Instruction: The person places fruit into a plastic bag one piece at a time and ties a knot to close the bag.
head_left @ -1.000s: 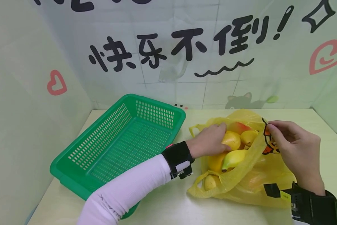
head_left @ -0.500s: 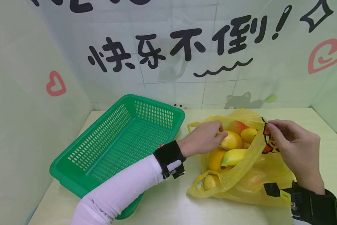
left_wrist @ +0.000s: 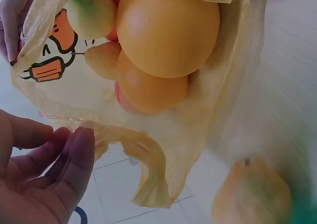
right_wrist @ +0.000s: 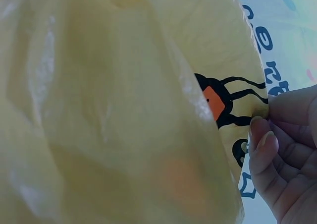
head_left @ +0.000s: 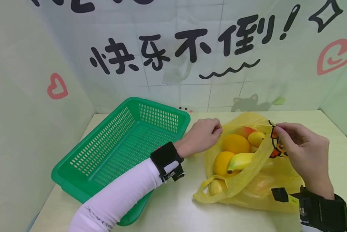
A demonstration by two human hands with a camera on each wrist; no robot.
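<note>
My right hand (head_left: 309,151) pinches the right rim of a yellow plastic bag (head_left: 263,190) between thumb and fingertips. My left hand (head_left: 200,135) is at the bag's left edge, fingers curled. In the left wrist view the left hand (left_wrist: 49,169) has its fingertips together on the thin film beside the handle loop. Inside the bag lie two oranges (head_left: 235,144), a greenish-yellow banana (head_left: 241,161), a small yellow fruit with a stem (head_left: 256,138) and a red-yellow fruit (head_left: 245,131). A blurred yellow pear (left_wrist: 251,194) is outside the bag, mostly hidden under my left wrist in the head view.
A green slotted basket (head_left: 57,175) stands on the left of the pale table (head_left: 173,209), partly behind my left sleeve. Near the bag's front handle another yellow fruit (head_left: 217,187) shows. A printed backdrop (head_left: 173,74) rises behind the table.
My left hand has drawn back leftward from the fruit to the bag's left edge. The yellow pear has left the bag, uncovering an orange. My right hand keeps its grip.
</note>
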